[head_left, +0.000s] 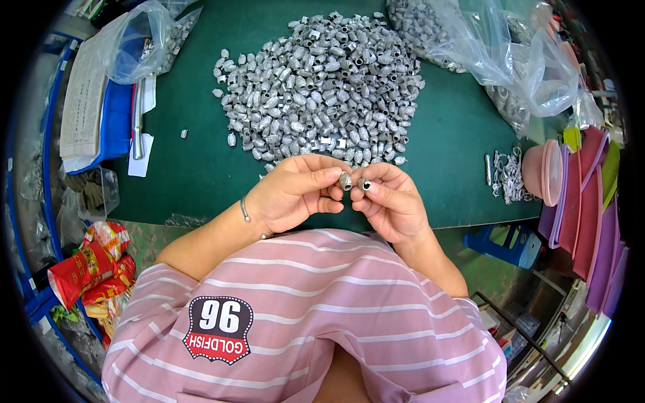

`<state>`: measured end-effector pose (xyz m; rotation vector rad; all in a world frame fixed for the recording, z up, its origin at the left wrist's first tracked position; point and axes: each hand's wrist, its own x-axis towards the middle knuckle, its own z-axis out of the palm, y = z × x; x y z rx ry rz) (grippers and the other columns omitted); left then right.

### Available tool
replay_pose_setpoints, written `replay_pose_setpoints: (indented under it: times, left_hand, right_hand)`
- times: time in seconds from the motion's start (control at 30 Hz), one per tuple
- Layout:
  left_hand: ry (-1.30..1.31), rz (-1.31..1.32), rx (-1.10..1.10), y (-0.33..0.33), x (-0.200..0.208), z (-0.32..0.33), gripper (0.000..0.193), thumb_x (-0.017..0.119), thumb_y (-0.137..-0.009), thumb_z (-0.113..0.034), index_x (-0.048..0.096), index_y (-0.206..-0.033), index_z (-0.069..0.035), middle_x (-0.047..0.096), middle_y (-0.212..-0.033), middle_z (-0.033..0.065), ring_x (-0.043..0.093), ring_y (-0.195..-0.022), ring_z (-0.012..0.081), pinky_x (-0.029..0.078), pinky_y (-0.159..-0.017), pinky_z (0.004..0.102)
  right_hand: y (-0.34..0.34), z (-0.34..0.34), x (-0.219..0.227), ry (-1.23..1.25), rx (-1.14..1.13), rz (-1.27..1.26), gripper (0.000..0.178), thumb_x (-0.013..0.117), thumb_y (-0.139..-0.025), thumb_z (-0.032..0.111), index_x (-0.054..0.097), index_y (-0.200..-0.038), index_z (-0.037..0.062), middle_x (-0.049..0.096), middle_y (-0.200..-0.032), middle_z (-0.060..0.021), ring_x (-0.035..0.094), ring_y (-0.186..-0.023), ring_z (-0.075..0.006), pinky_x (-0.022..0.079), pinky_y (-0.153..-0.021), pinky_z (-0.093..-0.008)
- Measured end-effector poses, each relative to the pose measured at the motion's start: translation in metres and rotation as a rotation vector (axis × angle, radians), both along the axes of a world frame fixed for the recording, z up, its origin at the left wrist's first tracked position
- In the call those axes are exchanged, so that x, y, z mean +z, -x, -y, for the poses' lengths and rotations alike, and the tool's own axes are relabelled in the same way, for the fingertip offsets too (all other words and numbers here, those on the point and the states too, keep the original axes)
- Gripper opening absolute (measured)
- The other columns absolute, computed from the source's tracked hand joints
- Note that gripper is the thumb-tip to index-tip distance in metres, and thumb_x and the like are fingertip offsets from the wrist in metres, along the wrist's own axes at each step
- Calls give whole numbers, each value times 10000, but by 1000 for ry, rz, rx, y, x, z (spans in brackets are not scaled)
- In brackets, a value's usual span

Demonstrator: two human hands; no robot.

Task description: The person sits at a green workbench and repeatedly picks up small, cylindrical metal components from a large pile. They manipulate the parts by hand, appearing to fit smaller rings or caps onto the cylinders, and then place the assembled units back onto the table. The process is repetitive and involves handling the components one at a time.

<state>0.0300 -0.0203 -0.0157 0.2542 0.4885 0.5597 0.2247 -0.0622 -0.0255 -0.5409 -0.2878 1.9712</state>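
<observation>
A big pile of small grey metal beads [316,87], oval and patterned with holes through them, covers the middle of the green table [181,181]. Just in front of its near edge, my left hand [295,191] pinches one metal bead [345,181] between thumb and fingertips. Close beside it, my right hand [396,201] grips another metal bead [364,184], its dark hole showing. The two beads are a small gap apart. A bracelet [244,209] circles my left wrist.
Clear plastic bags of metal pieces [510,74] lie at the back right; another plastic bag [144,43] rests at the back left. White strung bits [508,176] sit by a pink tub [543,172]. One loose bead [184,133] lies left of the pile. A blue stool [504,243] stands below right.
</observation>
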Motion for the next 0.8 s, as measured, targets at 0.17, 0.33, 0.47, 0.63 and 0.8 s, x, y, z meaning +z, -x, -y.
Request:
replay_pose_setpoints:
  times: [0.17, 0.33, 0.47, 0.63, 0.8]
  left_hand:
    - [-281, -290, 94, -5, 10, 3, 186, 536, -904, -121, 580, -1011, 24, 624, -885, 83, 629, -776, 149, 552, -668, 268]
    - [-674, -500, 194, -8, 13, 3, 190, 572, -859, -24, 568, -1038, 38, 594, -924, 97, 622, -754, 157, 540, -636, 249]
    - [-1198, -714, 279, -8, 9, 2, 328, 639, -771, 58, 565, -1089, 25, 571, -949, 105, 607, -767, 154, 525, -659, 243]
    - [-1461, -826, 309, -7, 16, 1, 445, 662, -739, 72, 523, -1155, -5, 600, -905, 105, 609, -788, 165, 518, -684, 257]
    - [-705, -434, 333, -11, 11, 1, 353, 580, -808, 44, 490, -1149, 24, 607, -954, 116, 625, -837, 181, 534, -691, 281]
  right_hand:
    - [0, -2, 0, 24, -15, 5, 152, 550, -850, -21, 570, -996, -56, 613, -995, -196, 651, -865, -240, 569, -751, -308]
    - [1, -4, 1, 35, -37, 61, 147, 550, -857, -1, 571, -992, -56, 614, -987, -191, 652, -863, -241, 569, -746, -312]
    - [5, -4, 3, 64, -50, 65, 151, 554, -862, 18, 572, -995, -51, 616, -970, -172, 647, -853, -228, 566, -740, -312]
    - [8, -4, 0, 55, -63, 64, 105, 593, -835, 10, 580, -935, -18, 609, -962, -151, 632, -824, -205, 555, -738, -304]
    - [5, -6, 1, -13, -88, 81, 121, 617, -791, -38, 562, -880, 22, 604, -981, -152, 620, -850, -204, 535, -779, -309]
